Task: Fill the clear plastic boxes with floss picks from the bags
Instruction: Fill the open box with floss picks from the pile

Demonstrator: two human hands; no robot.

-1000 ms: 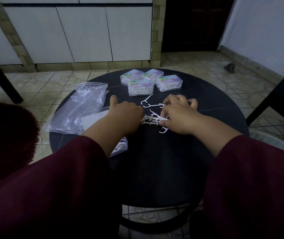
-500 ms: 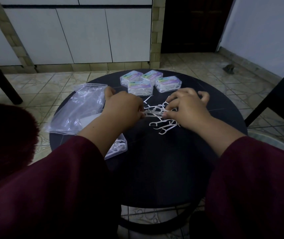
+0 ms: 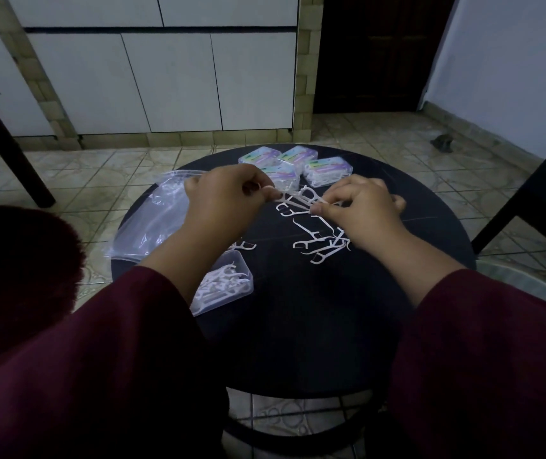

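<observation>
- I am watching the left hand (image 3: 228, 197), just above frame centre, pinching a small bunch of floss picks (image 3: 293, 198) with curled fingertips; the right hand (image 3: 361, 207) is pinching the other end of the same bunch.
- I am noting that the bunch is hanging above the black round table (image 3: 314, 326), just in front of the four closed, labelled boxes (image 3: 298, 165) at the upper centre.
- I am locating the remaining loose picks (image 3: 321, 243) scattered on the tabletop right of centre, under the right wrist.
- I am locating the open clear box (image 3: 228, 286), partly filled, at the lower left of the table, half hidden by the left forearm; one stray pick is lying just above it.
- I am locating the clear bag (image 3: 152, 223) at the left, overhanging the table rim.
- Risk: the picks are tangling at their bowed heads, so I am expecting some to drop when the hands part.
- Risk: the right forearm is crossing low over the scattered picks; a sweep towards the right rim is likely to push them off onto the tiled floor.
- Risk: the left sleeve is lying over the open box, which is sitting near the left rim; dragging the arm back could tip or slide it.
- Room: I am seeing bare tabletop in the lower centre, between the two forearms, which looks best for setting the bunch down or turning towards the box.
- Room: the upper edge is crowded by the closed boxes, so forward travel is limited.
</observation>
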